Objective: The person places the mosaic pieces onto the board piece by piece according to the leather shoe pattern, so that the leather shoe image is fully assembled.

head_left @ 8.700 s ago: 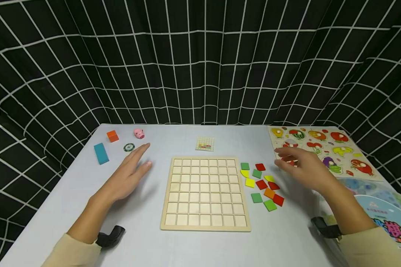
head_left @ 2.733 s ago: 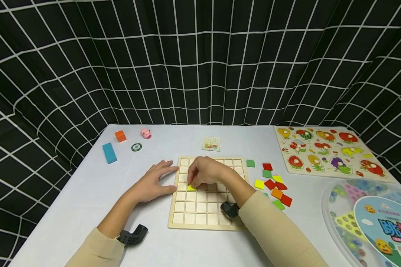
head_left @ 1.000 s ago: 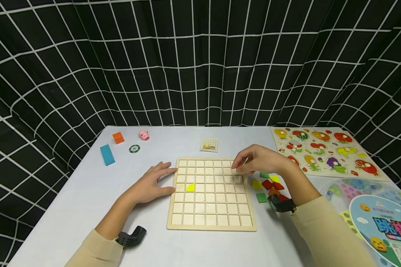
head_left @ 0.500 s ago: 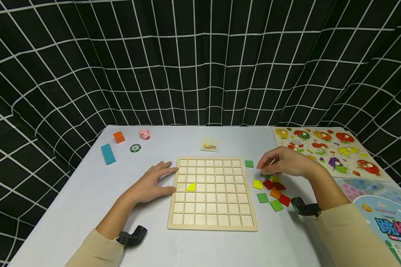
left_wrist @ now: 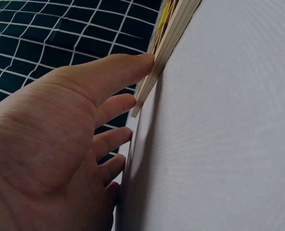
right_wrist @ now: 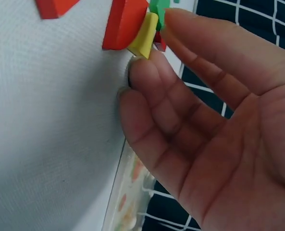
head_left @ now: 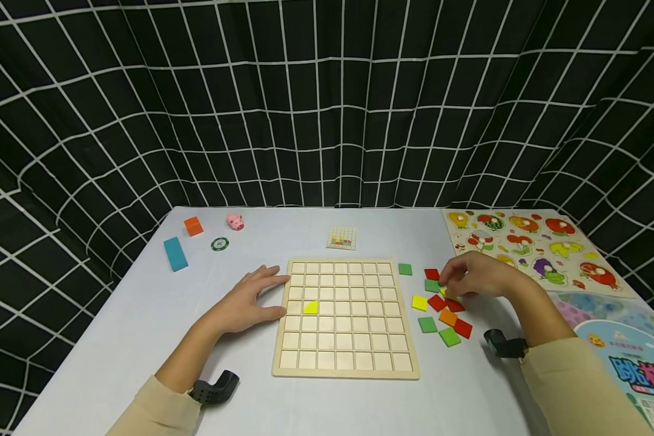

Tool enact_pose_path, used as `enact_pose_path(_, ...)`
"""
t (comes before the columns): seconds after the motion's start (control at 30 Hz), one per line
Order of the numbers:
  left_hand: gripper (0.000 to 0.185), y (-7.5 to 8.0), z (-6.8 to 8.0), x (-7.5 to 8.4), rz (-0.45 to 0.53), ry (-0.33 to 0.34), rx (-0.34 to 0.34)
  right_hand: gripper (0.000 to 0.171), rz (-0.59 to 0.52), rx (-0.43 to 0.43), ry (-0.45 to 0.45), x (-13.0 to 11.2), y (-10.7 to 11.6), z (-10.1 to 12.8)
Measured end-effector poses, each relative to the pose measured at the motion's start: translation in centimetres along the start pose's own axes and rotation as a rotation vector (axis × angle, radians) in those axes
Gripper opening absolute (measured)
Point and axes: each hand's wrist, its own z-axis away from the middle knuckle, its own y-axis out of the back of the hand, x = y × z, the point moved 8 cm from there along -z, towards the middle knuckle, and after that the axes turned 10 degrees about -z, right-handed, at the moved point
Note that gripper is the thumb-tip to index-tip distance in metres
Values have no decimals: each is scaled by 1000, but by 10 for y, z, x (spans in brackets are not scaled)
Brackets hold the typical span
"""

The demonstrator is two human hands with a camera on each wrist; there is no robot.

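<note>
My left hand point(head_left: 251, 301) rests at the left edge of a wooden grid board point(head_left: 346, 373), fingers spread. In the left wrist view its thumb touches the board's rim point(left_wrist: 168, 48). One yellow quarter-round tile point(head_left: 310, 307) sits in a cell at the board's left. To the right of the board, my right hand point(head_left: 482, 277) is over the loose tiles, thumb and fingers at a yellow tile point(right_wrist: 144, 36). That tile is partly covered by the fingers in the head view. Close by lie a green tile point(head_left: 432, 285), a red tile point(head_left: 436, 303) and an orange tile point(head_left: 448, 317).
A small pattern card point(head_left: 341, 238) lies behind the board. At back left are a pink pig point(head_left: 235, 221), an orange block point(head_left: 193, 226), a blue block point(head_left: 175, 254) and a round chip point(head_left: 220, 244). A fruit puzzle point(head_left: 528, 242) and a round game box point(head_left: 632, 363) stand at right.
A yellow tile has gone into a board cell under my right hand. That hand has since moved right, past a green tile to a yellow one. The left hand came to the board's edge and stays.
</note>
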Motion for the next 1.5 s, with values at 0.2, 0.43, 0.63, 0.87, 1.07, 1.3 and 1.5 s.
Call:
enact_pose_path(0.2, 65, -2, 0, -2, 7, 9, -2, 22, 51, 32, -33, 1, -2, -3)
enact_pose_path(0.43, 65, 0, 0, -2, 0, -1, 4, 17, 123, 48, -35, -2, -2, -4)
enact_pose_path(0.63, 65, -1, 0, -3, 1, 5, -2, 15, 183, 50, -7, -4, -5, -4)
enact_pose_path(0.87, 65, -2, -1, -2, 1, 5, -3, 16, 106, 70, 17, -1, -5, -2)
enact_pose_path(1.07, 65, 0, -1, -1, 5, 12, -8, 24, 14, 86, 34, -1, -1, 0)
enact_pose_path(1.3, 65, 0, 0, -2, 11, 24, -13, 22, -21, 149, 114, -18, 5, 2)
enact_pose_path(1.5, 65, 0, 1, -1, 22, 27, -13, 20, -117, 118, 160, -35, -3, 1)
